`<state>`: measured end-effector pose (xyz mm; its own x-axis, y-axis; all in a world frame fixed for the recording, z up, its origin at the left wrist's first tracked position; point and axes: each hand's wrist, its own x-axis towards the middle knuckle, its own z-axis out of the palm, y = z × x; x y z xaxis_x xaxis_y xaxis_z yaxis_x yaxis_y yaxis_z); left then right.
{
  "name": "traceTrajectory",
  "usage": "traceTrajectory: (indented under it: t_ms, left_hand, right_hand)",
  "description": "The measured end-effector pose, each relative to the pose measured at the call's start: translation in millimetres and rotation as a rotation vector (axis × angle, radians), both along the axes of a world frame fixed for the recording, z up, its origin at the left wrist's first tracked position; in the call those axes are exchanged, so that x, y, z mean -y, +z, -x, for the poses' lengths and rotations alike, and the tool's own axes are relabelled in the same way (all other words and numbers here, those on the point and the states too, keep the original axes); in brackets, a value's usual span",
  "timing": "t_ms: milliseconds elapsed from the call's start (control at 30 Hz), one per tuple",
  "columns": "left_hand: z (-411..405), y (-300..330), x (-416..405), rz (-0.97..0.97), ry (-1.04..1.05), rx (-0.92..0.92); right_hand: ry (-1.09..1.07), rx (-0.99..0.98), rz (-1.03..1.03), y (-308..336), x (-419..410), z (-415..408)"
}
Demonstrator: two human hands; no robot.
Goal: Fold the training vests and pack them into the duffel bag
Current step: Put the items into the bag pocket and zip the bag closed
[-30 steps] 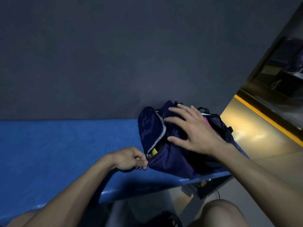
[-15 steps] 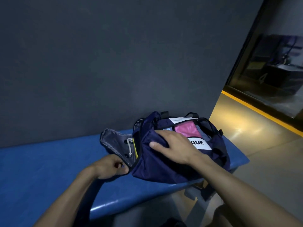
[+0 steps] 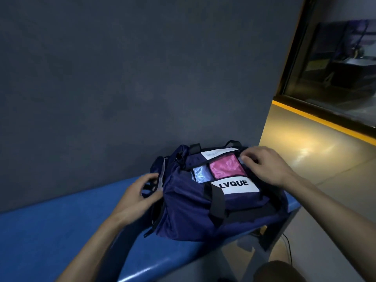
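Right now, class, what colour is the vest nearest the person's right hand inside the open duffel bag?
Pink vest, seen in the head view, the only view.

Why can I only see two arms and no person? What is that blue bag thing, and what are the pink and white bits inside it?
The picture comes from a small camera worn on a person's head, looking forward and down. So you see what they see: their own two arms, never their face.

The navy duffel bag sits on a blue bench against a dark grey wall. Its top is open. Inside lie a pink vest and a pale, whitish vest, side by side. They are shiny training vests, already packed. A white label reading LVQUE sits just in front of the opening.

The left hand touches the bag's end, where a side flap is. The right hand rests at the far edge of the opening, fingers pinching near the pink vest. What exactly it pinches is too small to tell.
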<state>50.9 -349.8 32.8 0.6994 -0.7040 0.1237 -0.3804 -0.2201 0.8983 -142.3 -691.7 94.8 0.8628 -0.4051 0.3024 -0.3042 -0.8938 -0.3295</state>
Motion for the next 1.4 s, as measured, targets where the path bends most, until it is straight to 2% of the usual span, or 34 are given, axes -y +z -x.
traceTrajectory:
  t_ms: [100, 167, 300, 433, 533, 600, 833, 933, 1033, 1100, 1200, 1300, 1400]
  left_hand:
    - [-10, 24, 22, 0.069, 0.061, 0.089]
    - [-17, 39, 37, 0.022, 0.045, 0.176]
    - [-27, 65, 65, -0.172, -0.054, 0.368]
    - [-31, 81, 101, -0.273, -0.151, 0.542]
    - [-22, 90, 138, -0.220, -0.232, 0.706]
    - [-7, 94, 168, -0.233, -0.333, 0.703]
    - [48, 74, 267, -0.409, -0.583, 0.471]
    - [66, 59, 295, -0.495, -0.583, 0.395]
    - [76, 40, 312, -0.521, -0.505, 0.294]
    - [81, 31, 318, -0.442, -0.442, 0.158]
    - [89, 33, 326, -0.158, -0.343, -0.007]
    - [95, 44, 333, -0.015, -0.316, 0.002]
    - [98, 53, 335, 0.006, -0.302, 0.150]
  right_hand:
    - [-0.095, 0.001, 0.011, -3, 30, 9]
    - [-0.155, -0.002, -0.045, -7, 47, 14]
    - [-0.270, -0.104, -0.320, -19, 72, 17]
    - [-0.210, -0.133, -0.536, -27, 83, 22]
    - [-0.176, -0.230, -0.437, -27, 87, 18]
    - [-0.162, -0.332, -0.322, -26, 89, 13]
    - [-0.192, -0.485, -0.191, -25, 103, 8]
    - [-0.271, -0.407, -0.263, -33, 108, 11]
    - [-0.314, -0.173, -0.470, -47, 115, 18]
    - [-0.310, 0.025, -0.660, -47, 117, 23]
    - [-0.253, 0.261, -0.915, -30, 117, 32]
    - [-0.215, 0.359, -1.030, -11, 116, 36]
    - [-0.188, 0.412, -1.103, -5, 115, 37]
